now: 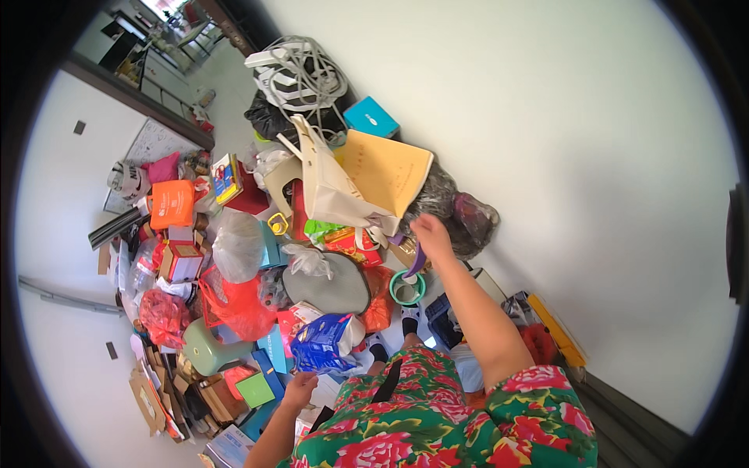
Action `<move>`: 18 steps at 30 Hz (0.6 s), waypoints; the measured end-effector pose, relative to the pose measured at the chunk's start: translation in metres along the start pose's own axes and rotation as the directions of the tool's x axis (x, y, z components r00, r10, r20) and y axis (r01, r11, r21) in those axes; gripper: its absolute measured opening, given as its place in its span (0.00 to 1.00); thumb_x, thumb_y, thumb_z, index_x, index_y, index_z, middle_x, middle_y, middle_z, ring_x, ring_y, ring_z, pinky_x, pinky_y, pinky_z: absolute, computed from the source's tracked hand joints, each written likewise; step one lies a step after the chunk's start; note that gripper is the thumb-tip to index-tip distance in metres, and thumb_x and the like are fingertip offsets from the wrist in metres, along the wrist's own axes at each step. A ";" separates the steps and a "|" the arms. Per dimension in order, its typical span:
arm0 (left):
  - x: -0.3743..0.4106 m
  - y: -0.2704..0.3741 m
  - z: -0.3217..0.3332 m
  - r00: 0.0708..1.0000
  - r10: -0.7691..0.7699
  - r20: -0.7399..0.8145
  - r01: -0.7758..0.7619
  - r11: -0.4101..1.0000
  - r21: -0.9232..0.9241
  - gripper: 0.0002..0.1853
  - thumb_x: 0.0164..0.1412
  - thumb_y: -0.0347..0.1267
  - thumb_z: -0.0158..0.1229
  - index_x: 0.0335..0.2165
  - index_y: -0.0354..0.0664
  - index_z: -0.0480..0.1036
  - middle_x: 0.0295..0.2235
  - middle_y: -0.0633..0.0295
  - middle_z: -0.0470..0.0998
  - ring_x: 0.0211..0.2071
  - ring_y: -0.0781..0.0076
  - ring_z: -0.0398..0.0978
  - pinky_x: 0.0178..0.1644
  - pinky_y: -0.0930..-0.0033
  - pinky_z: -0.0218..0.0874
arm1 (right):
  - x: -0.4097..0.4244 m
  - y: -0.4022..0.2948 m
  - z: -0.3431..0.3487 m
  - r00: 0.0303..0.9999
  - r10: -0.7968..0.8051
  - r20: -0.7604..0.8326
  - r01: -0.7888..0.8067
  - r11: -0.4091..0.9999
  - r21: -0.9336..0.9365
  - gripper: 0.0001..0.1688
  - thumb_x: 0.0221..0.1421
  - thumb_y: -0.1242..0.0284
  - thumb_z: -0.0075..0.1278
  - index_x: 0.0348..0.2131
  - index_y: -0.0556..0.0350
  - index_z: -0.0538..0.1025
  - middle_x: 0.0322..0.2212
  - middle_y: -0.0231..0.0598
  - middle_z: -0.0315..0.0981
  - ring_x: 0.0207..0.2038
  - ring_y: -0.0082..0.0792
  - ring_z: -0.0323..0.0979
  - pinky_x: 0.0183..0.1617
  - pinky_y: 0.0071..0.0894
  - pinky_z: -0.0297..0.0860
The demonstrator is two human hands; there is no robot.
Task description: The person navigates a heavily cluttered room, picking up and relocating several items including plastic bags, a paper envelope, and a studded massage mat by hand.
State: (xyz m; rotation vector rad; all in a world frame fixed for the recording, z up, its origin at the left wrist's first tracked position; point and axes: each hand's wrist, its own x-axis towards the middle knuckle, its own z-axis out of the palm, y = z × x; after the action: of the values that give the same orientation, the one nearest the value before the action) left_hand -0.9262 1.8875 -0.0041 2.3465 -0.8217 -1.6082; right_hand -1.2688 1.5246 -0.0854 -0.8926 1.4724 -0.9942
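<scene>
My right hand (432,235) grips a purple strip (416,261) that hangs down towards a small teal-rimmed bucket (408,288) on the floor. Just beyond that hand stand a cream tote bag (325,193), with a large yellow-orange envelope (386,167) in or behind it, and dark plastic bags (433,190) against the wall. My left hand (300,389) is low in front of me, its fingertips by the lower edge of a blue plastic package (323,345). Whether they hold its film cannot be told. A grey oval cushion or seat (330,286) lies past the package.
Clutter covers the floor: a green stool (208,348), red plastic bags (246,310), flattened cardboard (149,398) and an orange bag (172,203). A coiled grey hose or cable (310,76) sits by the doorway. To my right are a dark blue crate (442,319) and the white wall (585,175).
</scene>
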 end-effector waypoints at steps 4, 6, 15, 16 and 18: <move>-0.014 -0.018 0.006 0.996 -0.076 -0.042 0.069 0.985 -0.157 0.18 0.55 0.36 0.56 0.41 0.33 0.72 0.33 0.56 0.77 0.34 0.72 0.75 0.39 0.71 0.64 | 0.072 -0.014 0.032 0.976 0.172 -0.135 -0.172 0.985 0.013 0.20 0.47 0.65 0.59 0.33 0.62 0.70 0.22 0.34 0.69 0.22 0.23 0.65 0.23 0.22 0.62; -0.028 -0.032 0.009 0.991 -0.115 -0.066 0.099 0.974 -0.205 0.18 0.55 0.36 0.56 0.41 0.34 0.72 0.33 0.56 0.77 0.34 0.72 0.75 0.39 0.71 0.64 | 0.076 -0.019 0.053 0.972 0.166 -0.163 -0.172 0.985 -0.024 0.19 0.46 0.66 0.60 0.30 0.61 0.70 0.21 0.33 0.69 0.21 0.23 0.65 0.22 0.21 0.62; -0.030 0.001 0.031 0.993 -0.115 -0.007 0.110 0.964 -0.242 0.18 0.56 0.35 0.55 0.42 0.33 0.71 0.34 0.56 0.76 0.36 0.71 0.73 0.42 0.70 0.62 | 0.092 -0.035 0.041 0.976 0.010 -0.215 -0.092 0.923 -0.373 0.21 0.45 0.68 0.59 0.34 0.63 0.69 0.29 0.42 0.74 0.32 0.35 0.73 0.38 0.31 0.67; -0.031 0.000 0.029 0.994 -0.109 -0.016 0.102 0.968 -0.231 0.18 0.56 0.34 0.55 0.42 0.33 0.71 0.34 0.57 0.76 0.37 0.71 0.73 0.43 0.70 0.62 | 0.075 -0.054 0.047 0.977 0.027 -0.212 -0.123 0.882 -0.454 0.21 0.45 0.68 0.58 0.36 0.60 0.68 0.32 0.44 0.73 0.35 0.40 0.72 0.40 0.35 0.67; -0.032 0.001 0.028 0.996 -0.086 -0.022 0.078 0.968 -0.240 0.18 0.57 0.34 0.54 0.43 0.33 0.70 0.35 0.57 0.76 0.37 0.71 0.73 0.43 0.70 0.62 | 0.063 -0.047 0.046 0.948 -0.153 -0.279 -0.002 0.873 -0.487 0.20 0.45 0.68 0.57 0.36 0.57 0.68 0.35 0.44 0.71 0.38 0.43 0.70 0.43 0.38 0.66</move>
State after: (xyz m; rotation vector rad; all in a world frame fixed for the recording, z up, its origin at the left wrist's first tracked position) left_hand -0.9599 1.9082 0.0106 2.2542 -0.4981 -1.5967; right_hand -1.2308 1.4445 -0.0673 -1.1965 2.0234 -0.8607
